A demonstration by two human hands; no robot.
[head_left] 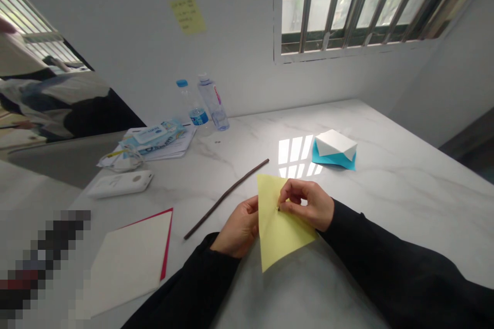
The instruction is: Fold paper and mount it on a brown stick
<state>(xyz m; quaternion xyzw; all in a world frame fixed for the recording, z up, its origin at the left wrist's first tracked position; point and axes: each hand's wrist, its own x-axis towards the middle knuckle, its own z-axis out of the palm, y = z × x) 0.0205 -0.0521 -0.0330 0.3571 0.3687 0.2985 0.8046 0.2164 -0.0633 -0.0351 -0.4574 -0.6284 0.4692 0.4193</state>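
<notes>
A square sheet of yellow paper (283, 236) is held up off the table, tilted, in front of me. My left hand (243, 223) grips it at its left edge, with the fingertips hidden behind the sheet. On the front side, the thumb and forefinger of my right hand (306, 203) pinch together near the middle of the paper. A tiny shiny pin-like piece (278, 208) shows at those fingertips; it is too small to name surely. Left of the paper a thin brown stick (227, 195) lies slantwise on the table.
Folded white and blue paper (335, 149) rests at the right. Cream sheets (127, 259) over red paper lie at the left. Behind them are a white device (121, 184), a wipes packet (154, 139) and two plastic bottles (198, 113), (214, 103). A person (50, 97) is beyond the table.
</notes>
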